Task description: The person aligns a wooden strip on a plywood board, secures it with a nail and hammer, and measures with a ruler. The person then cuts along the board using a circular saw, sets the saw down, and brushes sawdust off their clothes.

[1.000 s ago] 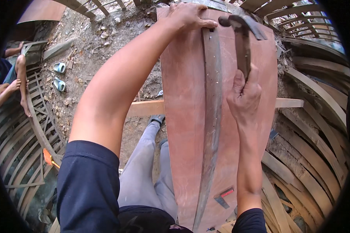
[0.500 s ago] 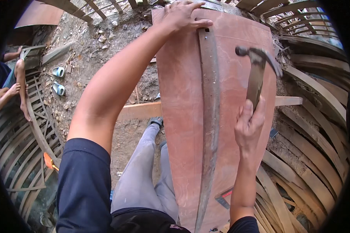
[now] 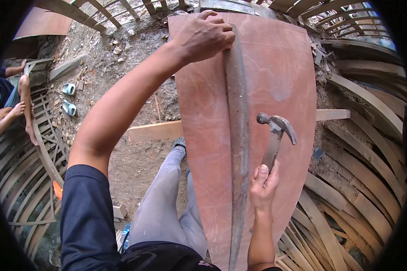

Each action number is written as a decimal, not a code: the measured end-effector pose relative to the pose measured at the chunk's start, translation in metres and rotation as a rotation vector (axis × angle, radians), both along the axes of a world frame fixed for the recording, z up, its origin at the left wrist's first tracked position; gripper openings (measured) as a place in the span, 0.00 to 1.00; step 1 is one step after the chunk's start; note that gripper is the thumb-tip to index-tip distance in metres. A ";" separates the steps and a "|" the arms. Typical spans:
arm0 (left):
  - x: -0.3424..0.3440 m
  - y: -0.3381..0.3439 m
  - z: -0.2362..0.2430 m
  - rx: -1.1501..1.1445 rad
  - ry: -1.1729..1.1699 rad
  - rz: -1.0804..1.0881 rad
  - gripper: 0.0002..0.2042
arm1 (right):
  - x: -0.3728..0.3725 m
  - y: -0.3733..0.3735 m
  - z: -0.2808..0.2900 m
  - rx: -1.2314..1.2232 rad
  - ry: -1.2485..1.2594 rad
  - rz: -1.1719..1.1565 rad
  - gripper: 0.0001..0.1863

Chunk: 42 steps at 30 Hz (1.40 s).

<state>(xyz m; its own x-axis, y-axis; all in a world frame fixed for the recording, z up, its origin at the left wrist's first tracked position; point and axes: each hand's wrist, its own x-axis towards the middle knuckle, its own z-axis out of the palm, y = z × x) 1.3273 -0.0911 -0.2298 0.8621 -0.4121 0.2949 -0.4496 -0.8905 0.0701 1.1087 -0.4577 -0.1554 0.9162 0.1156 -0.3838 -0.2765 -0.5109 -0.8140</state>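
Note:
A long, curved wooden strip [image 3: 238,113] lies lengthwise along a broad reddish plywood sheet [image 3: 203,135]. At the strip's far end, my left hand [image 3: 205,38] is closed with its fingers curled over the wood; anything else under the fingers is hidden. In my right hand [image 3: 263,187] is a claw hammer [image 3: 276,131], gripped by its handle with the thumb along it. The hammer head is to the right of the strip, over the plywood, claw pointing right.
A wooden crosspiece [image 3: 156,132] passes beneath the plywood. Curved wooden ribs [image 3: 348,194] line the right side, with more slatted ribs [image 3: 22,180] at left. A person [image 3: 13,99] sits far left near a pair of sandals [image 3: 68,89]. My legs [image 3: 160,198] stand beside the sheet.
The hammer and my right hand have come nearer to me and left. My left hand has gone from outstretched fingers to curled ones at the strip's far end. The view has shifted slightly.

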 end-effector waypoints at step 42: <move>-0.192 -0.066 0.004 -0.560 0.096 0.674 0.49 | -0.035 -0.114 0.007 -0.714 -0.355 0.134 0.25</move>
